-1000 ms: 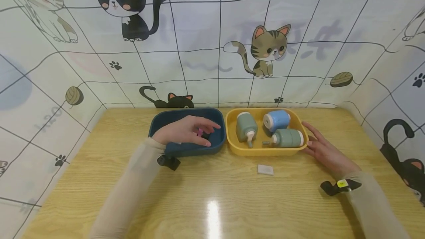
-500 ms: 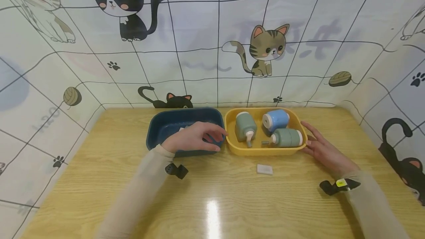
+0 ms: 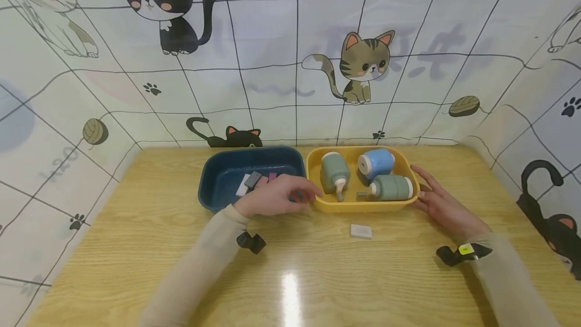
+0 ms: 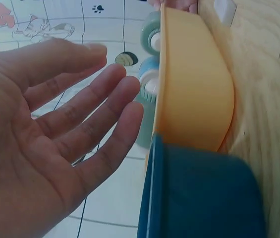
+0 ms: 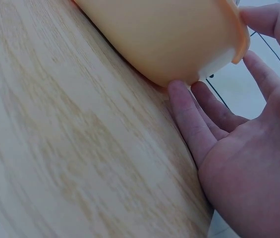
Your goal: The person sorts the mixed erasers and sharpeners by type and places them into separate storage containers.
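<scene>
My left hand (image 3: 279, 196) hovers over the front right of a navy blue bin (image 3: 206, 178), near the left end of a yellow bin (image 3: 363, 207). In the left wrist view, that hand's fingers are spread and loosely bent, holding nothing. Two grey-green bottles, one (image 3: 335, 168) at the left and another (image 3: 392, 188) at the front right, lie in the yellow bin with a blue bottle (image 3: 376, 162). Fingertips of my right hand (image 3: 447, 211) touch the right end of the yellow bin, fingers nearly straight, as the right wrist view shows.
Small blocks lie in the navy bin: a white block (image 3: 242, 185), a grey block (image 3: 252, 180) and a pink piece (image 3: 272, 176), partly behind my left hand. A white block (image 3: 361, 231) lies on the wooden table (image 3: 181, 236) before the yellow bin. A cat-printed sheet (image 3: 272, 39) stands behind.
My left hand has moved right from over the navy bin's middle toward the yellow bin, uncovering small blocks. My right hand stays at the yellow bin's right end.
</scene>
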{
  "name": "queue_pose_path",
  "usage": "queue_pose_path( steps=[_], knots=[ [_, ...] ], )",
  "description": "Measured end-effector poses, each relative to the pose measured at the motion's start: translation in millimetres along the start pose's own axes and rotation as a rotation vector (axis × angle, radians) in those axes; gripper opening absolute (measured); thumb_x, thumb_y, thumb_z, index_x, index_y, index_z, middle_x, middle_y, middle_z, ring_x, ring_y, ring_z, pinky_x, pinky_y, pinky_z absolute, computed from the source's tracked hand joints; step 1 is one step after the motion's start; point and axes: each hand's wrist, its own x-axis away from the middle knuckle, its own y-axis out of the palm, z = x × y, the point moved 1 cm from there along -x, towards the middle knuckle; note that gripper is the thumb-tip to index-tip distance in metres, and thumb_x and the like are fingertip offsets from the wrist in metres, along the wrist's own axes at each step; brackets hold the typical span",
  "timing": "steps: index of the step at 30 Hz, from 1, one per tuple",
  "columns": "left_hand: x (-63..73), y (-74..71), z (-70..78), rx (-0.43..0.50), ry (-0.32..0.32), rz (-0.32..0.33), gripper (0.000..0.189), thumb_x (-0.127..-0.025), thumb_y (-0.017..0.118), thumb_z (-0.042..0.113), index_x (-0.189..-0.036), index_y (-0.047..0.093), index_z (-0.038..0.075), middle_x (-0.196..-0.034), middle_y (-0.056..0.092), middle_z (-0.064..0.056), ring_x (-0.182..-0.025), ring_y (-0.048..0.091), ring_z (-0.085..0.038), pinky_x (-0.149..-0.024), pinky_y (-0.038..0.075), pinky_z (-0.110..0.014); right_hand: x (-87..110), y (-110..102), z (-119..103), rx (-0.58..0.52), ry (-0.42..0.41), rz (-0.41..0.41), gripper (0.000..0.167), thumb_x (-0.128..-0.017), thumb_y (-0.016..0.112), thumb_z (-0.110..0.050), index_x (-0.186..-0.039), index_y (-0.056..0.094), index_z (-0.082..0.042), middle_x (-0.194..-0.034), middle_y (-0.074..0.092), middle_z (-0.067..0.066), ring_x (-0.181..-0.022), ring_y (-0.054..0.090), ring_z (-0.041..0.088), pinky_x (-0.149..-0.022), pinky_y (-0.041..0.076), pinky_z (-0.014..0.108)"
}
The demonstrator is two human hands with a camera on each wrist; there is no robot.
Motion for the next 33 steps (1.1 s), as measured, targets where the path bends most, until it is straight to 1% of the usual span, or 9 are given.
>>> queue_pose_path(
  steps=[4,6,9,14,19,22,26,29,33],
  knots=[
    [-5.3,6.8,1.0,-0.002,0.035,-0.011,0.03,-0.088,0.062,-0.007,-0.118,0.063,-0.001,-0.103,0.064,-0.006,-0.092,0.061,-0.018,-0.082,0.05,-0.027,-0.9,-1,0,-0.021,-0.037,-0.025,0.064,-0.106,0.036,-0.008,-0.157,0.0,-0.023,-0.143,0.026,0.0,-0.121,0.049,0.001,-0.095,0.042,0.021],
    [-7.6,9.9,1.7,-0.002,0.039,-0.018,0.03,-0.088,0.062,-0.007,-0.118,0.064,0.0,-0.102,0.064,-0.006,-0.092,0.06,-0.018,-0.082,0.05,-0.026,-1.3,-1,0,-0.011,-0.038,-0.024,0.064,-0.106,0.036,-0.008,-0.157,0.001,-0.023,-0.141,0.028,-0.003,-0.121,0.048,0.0,-0.095,0.042,0.02],
    [-12.0,15.8,1.5,-0.013,0.032,-0.031,0.029,-0.089,0.064,-0.004,-0.117,0.064,0.002,-0.102,0.065,-0.005,-0.093,0.06,-0.016,-0.082,0.05,-0.025,-1.2,-1,-1,0.01,-0.033,-0.023,0.063,-0.106,0.036,-0.01,-0.157,0.001,-0.025,-0.144,0.026,0.0,-0.121,0.048,0.0,-0.095,0.042,0.02],
    [-20.6,29.6,-0.9,-0.017,0.03,-0.071,0.028,-0.089,0.065,-0.004,-0.116,0.064,0.002,-0.102,0.065,-0.011,-0.092,0.058,-0.012,-0.081,0.049,-0.022,-1.4,-2,0,0.02,-0.028,-0.023,0.063,-0.106,0.037,-0.011,-0.157,0.002,-0.026,-0.147,0.021,0.007,-0.12,0.048,-0.001,-0.095,0.041,0.02],
    [-25.6,44.3,-3.4,0.02,0.019,-0.1,0.028,-0.089,0.066,-0.003,-0.117,0.064,-0.001,-0.102,0.066,-0.014,-0.09,0.058,-0.007,-0.081,0.049,-0.021,-2.4,-3,1,-0.016,-0.069,-0.054,0.063,-0.106,0.033,-0.006,-0.156,-0.001,-0.021,-0.144,0.024,0.003,-0.122,0.047,0.001,-0.096,0.041,0.021],
    [-28.7,53.7,-8.4,0.039,0.016,-0.112,0.028,-0.089,0.065,-0.003,-0.117,0.064,-0.001,-0.101,0.066,-0.013,-0.09,0.058,-0.006,-0.081,0.049,-0.02,-1.6,-2,1,-0.02,-0.052,-0.039,0.063,-0.106,0.035,-0.008,-0.157,0.0,-0.023,-0.144,0.024,0.003,-0.121,0.048,0.0,-0.095,0.041,0.02],
    [-33.5,67.3,-16.0,0.048,0.058,-0.129,0.027,-0.089,0.065,-0.004,-0.116,0.064,-0.001,-0.1,0.066,-0.011,-0.09,0.059,-0.006,-0.079,0.048,-0.018,-0.9,-1,1,0.005,-0.032,-0.02,0.063,-0.106,0.037,-0.01,-0.157,0.003,-0.027,-0.144,0.024,0.002,-0.12,0.048,-0.001,-0.094,0.042,0.019],
    [-36.0,76.0,-19.7,0.047,0.084,-0.138,0.027,-0.088,0.066,-0.004,-0.115,0.063,-0.001,-0.101,0.066,-0.011,-0.089,0.057,-0.004,-0.08,0.047,-0.018,-2.3,-2,2,-0.01,-0.07,-0.052,0.063,-0.106,0.033,-0.006,-0.157,0.001,-0.023,-0.143,0.026,0.0,-0.121,0.047,0.0,-0.095,0.041,0.02],
    [-39.5,83.8,-21.6,0.046,0.073,-0.128,0.029,-0.088,0.067,-0.002,-0.117,0.064,0.001,-0.104,0.066,-0.009,-0.088,0.055,-0.002,-0.081,0.046,-0.018,-3.5,-3,3,-0.037,-0.1,-0.08,0.062,-0.105,0.031,-0.003,-0.157,0.0,-0.021,-0.14,0.027,-0.003,-0.122,0.047,0.001,-0.095,0.042,0.021]
  ],
)
